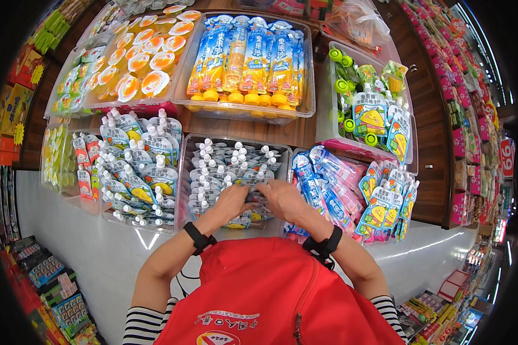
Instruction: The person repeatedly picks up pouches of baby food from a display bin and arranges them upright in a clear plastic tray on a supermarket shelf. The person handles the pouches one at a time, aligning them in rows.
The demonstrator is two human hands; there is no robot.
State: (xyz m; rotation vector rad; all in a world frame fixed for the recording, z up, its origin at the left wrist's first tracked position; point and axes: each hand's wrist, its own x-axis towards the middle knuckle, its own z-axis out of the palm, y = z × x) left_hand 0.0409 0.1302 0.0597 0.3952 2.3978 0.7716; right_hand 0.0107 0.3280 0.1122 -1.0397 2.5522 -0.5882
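Note:
Both hands are inside a clear plastic bin packed with spouted juice pouches that have white caps. My left hand is bent over pouches near the bin's front middle, its fingertips pointing towards the other hand. Close beside it on the right, my right hand has its fingers down among pouches. The fingertips of both are partly hidden, and whether either grips a pouch cannot be told. Further pouches of this kind fill the bin on the left, rows of white caps up.
Behind stand bins of orange jelly cups and blue-and-orange drink pouches. At the right are pink and blue pouches, more juice pouches and a bin with green-capped items. A plastic bag lies at the back right.

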